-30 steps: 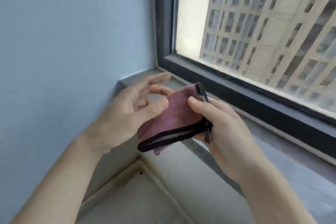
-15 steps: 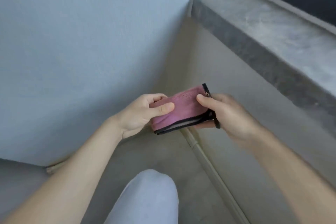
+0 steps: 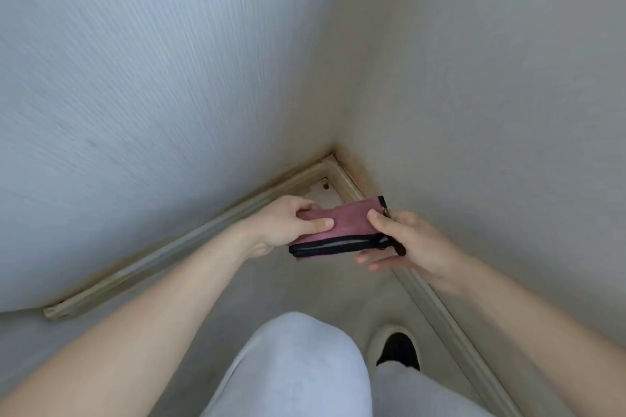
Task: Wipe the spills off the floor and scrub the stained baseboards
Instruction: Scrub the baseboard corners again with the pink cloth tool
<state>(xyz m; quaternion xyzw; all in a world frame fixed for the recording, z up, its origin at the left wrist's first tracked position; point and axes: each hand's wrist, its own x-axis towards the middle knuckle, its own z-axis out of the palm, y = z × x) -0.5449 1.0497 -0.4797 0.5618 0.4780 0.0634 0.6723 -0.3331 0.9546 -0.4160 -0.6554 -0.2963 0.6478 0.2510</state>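
Note:
A folded pink cloth (image 3: 345, 223) with a black trim is held in the air between both hands, above the floor corner. My left hand (image 3: 286, 225) pinches its left end, thumb on top. My right hand (image 3: 411, 242) grips its right end, thumb on top and fingers underneath. The cream baseboard (image 3: 210, 230) runs along the left wall to the corner and shows brownish stains; a second baseboard (image 3: 440, 308) runs along the right wall. A small dark spot (image 3: 326, 185) lies on the floor in the corner.
The grey floor (image 3: 305, 284) lies between two pale walls (image 3: 135, 95) that meet in a corner. My knee in light grey trousers (image 3: 298, 359) and a shoe (image 3: 396, 349) are at the bottom, close to the right baseboard.
The view has swung down from the window and sill to the floor corner. Both hands stay on the folded cloth; my left hand has closed its fingers onto it.

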